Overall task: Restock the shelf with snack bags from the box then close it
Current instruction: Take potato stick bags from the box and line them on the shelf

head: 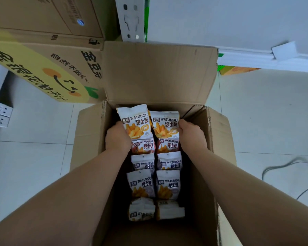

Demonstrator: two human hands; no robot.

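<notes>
Both arms reach down into the open box point(89, 137), which stands on the tiled floor point(34, 157). The left grip point(118, 137) curls round the outer edge of the left of the two top bags point(134, 122), thumb on its face. The right grip point(191, 134) closes likewise on the right one's edge, so the pair is clamped between them at the box's far end. To lift well, I judge, press inward evenly and draw straight up, clear of the raised far flap point(155, 71), since these glossy, puffy film pouches could slide apart. More bags point(167, 185) lie below in two rows, white and orange, with sealed tops and hang holes. The box is plain corrugated card, matte and creased.
</notes>
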